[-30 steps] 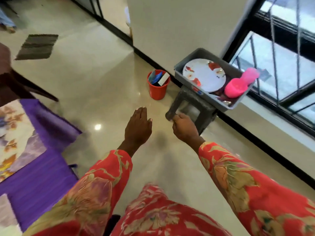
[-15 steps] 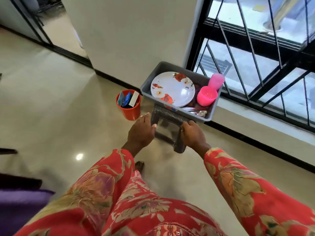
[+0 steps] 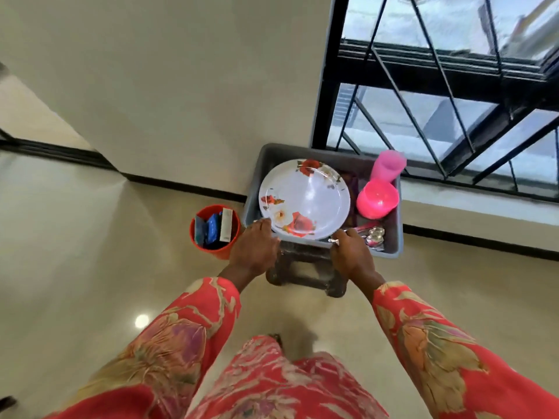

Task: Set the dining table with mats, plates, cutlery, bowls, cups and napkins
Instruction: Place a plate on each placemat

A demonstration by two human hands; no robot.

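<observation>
I see my left hand (image 3: 254, 247) and right hand (image 3: 351, 252) at the plate's (image 3: 305, 198) near edge; fingers curled, grip unconfirmed. Plate lies in the grey tub (image 3: 393, 237) on a stool (image 3: 305, 273).

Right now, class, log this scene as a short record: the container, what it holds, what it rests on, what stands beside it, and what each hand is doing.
container: grey tub
contents: floral plate, pink bowl, pink cup, spoons
support: dark stool under the tub
beside it: orange bucket on the floor, left of the tub
left hand: at the tub's near rim, by the plate's edge; grip unclear
right hand: at the near rim, beside the spoons; grip unclear
</observation>
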